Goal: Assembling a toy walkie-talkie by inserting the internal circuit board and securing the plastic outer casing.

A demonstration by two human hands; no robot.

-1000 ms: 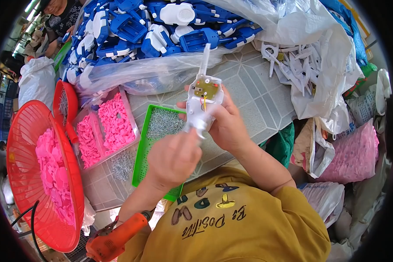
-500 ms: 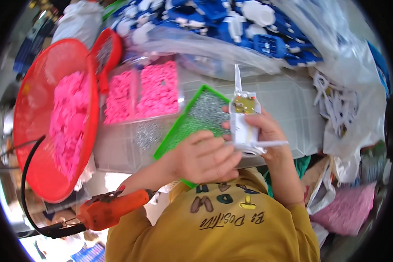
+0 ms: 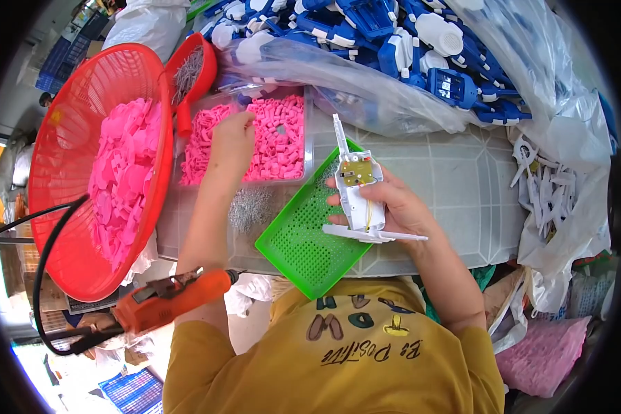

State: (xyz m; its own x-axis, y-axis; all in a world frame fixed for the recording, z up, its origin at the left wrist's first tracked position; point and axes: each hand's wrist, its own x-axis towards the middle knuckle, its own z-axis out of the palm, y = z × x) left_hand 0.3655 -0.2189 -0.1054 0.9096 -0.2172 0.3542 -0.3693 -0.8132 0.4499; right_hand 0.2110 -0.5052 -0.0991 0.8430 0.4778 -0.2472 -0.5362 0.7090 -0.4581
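My right hand [image 3: 400,203] is closed round a white plastic housing [image 3: 355,203], which lies open toward me. A small yellow-green circuit board [image 3: 357,174] with thin wires sits in its upper part, and a narrow white arm sticks out at the top. My left hand [image 3: 233,134] is over a clear two-part box, its fingers bunched at the small pink plastic parts [image 3: 277,141]. Whatever is between those fingertips is hidden. Below the housing is a green perforated tray [image 3: 310,259], with small metal pieces at its far end.
A red basket [image 3: 48,172] of larger pink pieces stands at the left, beside a red scoop [image 3: 207,76] of screws. Loose screws [image 3: 250,209] lie on the table. An orange electric screwdriver [image 3: 172,300] hangs near my left arm. Blue-and-white housings [image 3: 393,41] fill the far side; white parts [image 3: 545,190] lie right.
My left hand has left the white housing and moved up and left to the pink parts. My right hand has shifted slightly left with the housing. The view has moved a little.
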